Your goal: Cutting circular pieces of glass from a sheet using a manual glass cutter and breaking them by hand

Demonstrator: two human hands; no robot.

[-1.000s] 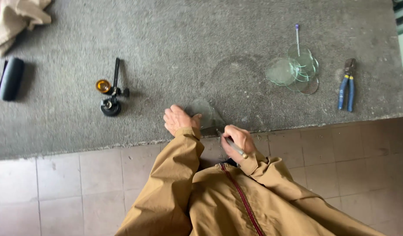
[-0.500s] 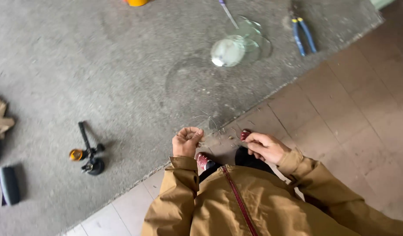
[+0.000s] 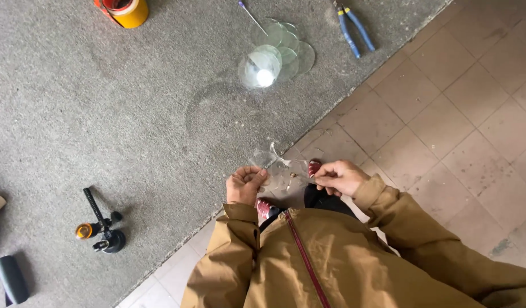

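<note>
Your left hand point(image 3: 245, 185) and right hand point(image 3: 338, 176) both pinch a clear glass piece point(image 3: 281, 178) at the grey mat's point(image 3: 132, 114) near edge (cut discs point(image 3: 277, 54) already stacked far side); trimming looks unfinished.

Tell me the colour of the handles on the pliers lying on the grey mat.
Blue. The pliers lie near the mat's top edge, clearest in the head view.

glass piece point(image 3: 277, 171): clear, glossy | carpet point(image 3: 132, 114): grey, rough, matt | floor tiles point(image 3: 445, 114): smooth | pliers point(image 3: 354, 25): blue plastic grips
</note>
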